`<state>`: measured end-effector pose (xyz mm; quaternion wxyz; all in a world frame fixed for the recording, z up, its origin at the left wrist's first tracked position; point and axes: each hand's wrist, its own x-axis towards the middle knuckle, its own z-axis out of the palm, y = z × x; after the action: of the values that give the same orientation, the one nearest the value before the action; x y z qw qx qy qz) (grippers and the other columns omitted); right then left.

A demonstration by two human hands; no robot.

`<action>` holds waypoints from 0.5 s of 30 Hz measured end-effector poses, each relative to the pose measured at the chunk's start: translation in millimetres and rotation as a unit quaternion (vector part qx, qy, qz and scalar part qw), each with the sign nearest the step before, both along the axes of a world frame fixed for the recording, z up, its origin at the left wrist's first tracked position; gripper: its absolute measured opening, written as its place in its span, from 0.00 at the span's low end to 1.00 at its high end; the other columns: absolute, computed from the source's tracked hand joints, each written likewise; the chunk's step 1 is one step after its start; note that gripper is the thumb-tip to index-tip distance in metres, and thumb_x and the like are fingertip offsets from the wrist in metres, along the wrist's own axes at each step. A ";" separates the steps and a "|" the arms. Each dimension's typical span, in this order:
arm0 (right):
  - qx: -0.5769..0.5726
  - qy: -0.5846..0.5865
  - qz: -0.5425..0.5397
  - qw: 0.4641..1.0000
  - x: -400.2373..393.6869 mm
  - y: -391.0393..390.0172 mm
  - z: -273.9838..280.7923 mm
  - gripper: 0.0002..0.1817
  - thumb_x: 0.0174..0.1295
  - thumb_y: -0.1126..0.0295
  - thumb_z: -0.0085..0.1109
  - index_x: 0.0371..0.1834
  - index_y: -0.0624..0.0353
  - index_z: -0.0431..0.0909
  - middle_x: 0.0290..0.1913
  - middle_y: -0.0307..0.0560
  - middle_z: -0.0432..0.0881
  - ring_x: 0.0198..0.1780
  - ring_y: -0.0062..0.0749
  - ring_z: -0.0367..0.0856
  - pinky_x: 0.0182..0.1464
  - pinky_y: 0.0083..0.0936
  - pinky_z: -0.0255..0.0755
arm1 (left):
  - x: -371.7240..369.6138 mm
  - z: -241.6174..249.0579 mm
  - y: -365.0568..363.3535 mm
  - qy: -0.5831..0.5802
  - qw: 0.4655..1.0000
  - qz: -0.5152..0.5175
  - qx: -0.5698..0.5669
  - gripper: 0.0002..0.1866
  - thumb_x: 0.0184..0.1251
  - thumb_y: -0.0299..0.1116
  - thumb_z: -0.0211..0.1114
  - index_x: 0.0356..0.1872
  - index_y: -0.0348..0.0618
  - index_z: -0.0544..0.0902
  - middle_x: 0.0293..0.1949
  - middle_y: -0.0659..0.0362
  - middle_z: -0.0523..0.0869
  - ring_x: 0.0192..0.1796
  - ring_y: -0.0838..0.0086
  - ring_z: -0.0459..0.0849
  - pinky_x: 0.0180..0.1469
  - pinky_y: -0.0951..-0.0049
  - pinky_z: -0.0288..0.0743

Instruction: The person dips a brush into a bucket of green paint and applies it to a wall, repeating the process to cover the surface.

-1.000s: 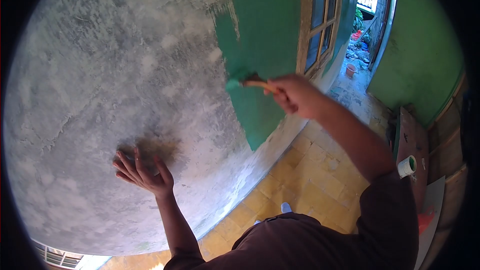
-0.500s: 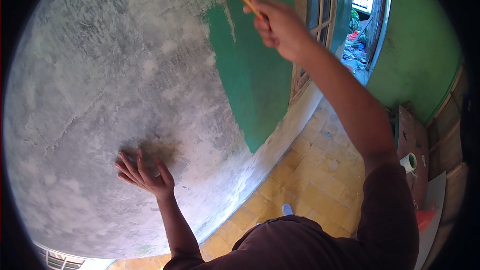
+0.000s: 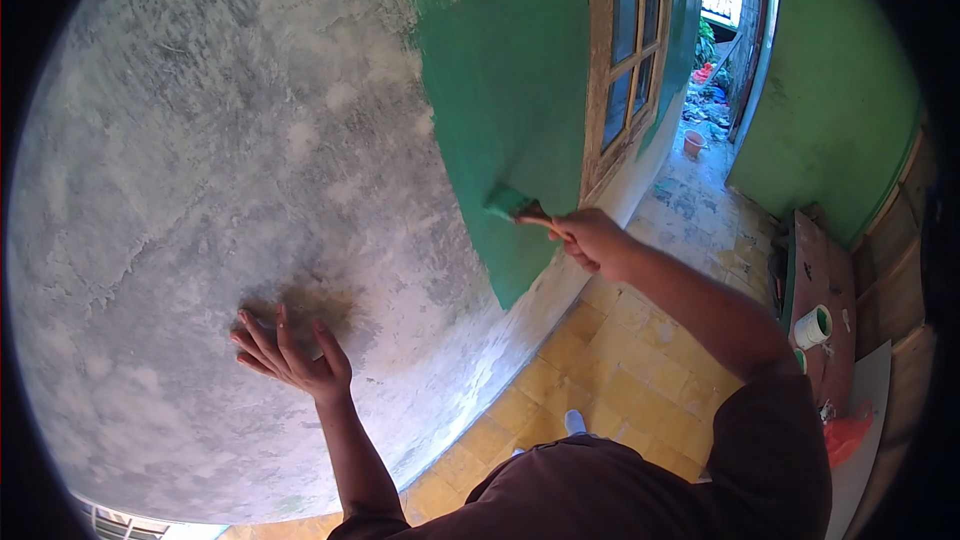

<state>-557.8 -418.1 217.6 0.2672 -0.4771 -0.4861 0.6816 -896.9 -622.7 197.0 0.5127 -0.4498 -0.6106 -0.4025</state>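
My right hand [image 3: 592, 243] is closed round the handle of a paintbrush [image 3: 530, 212]. The brush's green-coated bristles lie against the green painted part of the wall [image 3: 500, 90], low down and left of the window frame. My left hand [image 3: 292, 352] rests on the bare grey plaster wall [image 3: 200, 190] with its fingers spread, holding nothing. The green paint ends in a ragged edge where it meets the grey plaster and narrows to a point near the bottom.
A wooden-framed window [image 3: 625, 60] sits in the wall to the right. Yellow tiles [image 3: 620, 370] cover the floor. On a reddish bench [image 3: 830, 280] stands a white paint can [image 3: 813, 325]. Farther off, an orange bucket [image 3: 694, 144] stands near the doorway, beside a green wall [image 3: 830, 90].
My right hand has swung down with the paintbrush, from the top of the green area to its lower part. The left hand stays almost in the same place.
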 end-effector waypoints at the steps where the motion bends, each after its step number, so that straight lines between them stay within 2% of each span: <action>1: 0.016 0.004 0.009 1.000 -3.3 -2.0 24.3 0.14 0.68 0.58 0.49 0.34 0.58 0.75 0.13 0.30 0.58 0.10 0.16 0.48 0.13 0.20 0.40 | -0.3 -0.1 0.0 0.001 1.000 0.000 0.000 0.22 0.66 0.42 0.55 0.57 0.41 0.77 0.70 0.43 0.62 0.76 0.51 0.46 0.74 0.50 0.26; 6: 0.080 0.042 0.024 0.996 -25.4 -4.6 150.1 0.14 0.69 0.59 0.48 0.36 0.59 0.76 0.13 0.28 0.61 0.10 0.16 0.50 0.14 0.19 0.43 | -0.2 -0.7 -1.1 0.000 1.000 0.001 0.002 0.21 0.66 0.42 0.55 0.56 0.42 0.77 0.70 0.43 0.62 0.76 0.51 0.46 0.74 0.50 0.26; 9: 0.199 0.077 0.034 0.976 -28.3 -17.1 213.6 0.14 0.70 0.60 0.47 0.37 0.60 0.76 0.13 0.27 0.61 0.11 0.14 0.50 0.14 0.18 0.43 | -1.1 -1.2 -1.1 0.003 1.000 0.004 0.000 0.22 0.66 0.41 0.56 0.59 0.43 0.75 0.71 0.45 0.61 0.76 0.52 0.48 0.73 0.49 0.28; 12: 0.319 0.125 0.036 0.939 -36.8 -14.5 264.7 0.14 0.70 0.59 0.48 0.37 0.60 0.75 0.14 0.26 0.61 0.12 0.13 0.51 0.14 0.18 0.44 | 0.9 -0.8 -1.5 -0.002 1.000 0.003 0.001 0.20 0.67 0.41 0.55 0.56 0.43 0.77 0.70 0.44 0.62 0.76 0.51 0.47 0.74 0.49 0.27; 13: 0.322 0.126 0.036 0.938 -35.8 0.1 278.0 0.14 0.70 0.59 0.48 0.37 0.60 0.75 0.14 0.26 0.61 0.12 0.13 0.51 0.14 0.18 0.44 | 0.9 -0.9 -1.9 -0.003 1.000 0.004 -0.001 0.20 0.67 0.41 0.55 0.55 0.43 0.77 0.70 0.44 0.62 0.76 0.51 0.47 0.74 0.49 0.28; 15: 0.336 0.211 0.164 0.903 -37.1 11.3 301.8 0.14 0.68 0.62 0.46 0.34 0.61 0.75 0.18 0.38 0.69 0.16 0.23 0.62 0.20 0.24 0.58 | 1.6 0.5 -2.0 -0.003 1.000 0.006 0.000 0.20 0.67 0.41 0.55 0.55 0.43 0.77 0.70 0.44 0.62 0.76 0.51 0.47 0.74 0.49 0.28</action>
<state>-594.9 -406.8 519.3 0.3926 -0.1169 -0.6902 0.5966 -895.3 -624.7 197.5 0.5131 -0.4451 -0.6146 -0.4011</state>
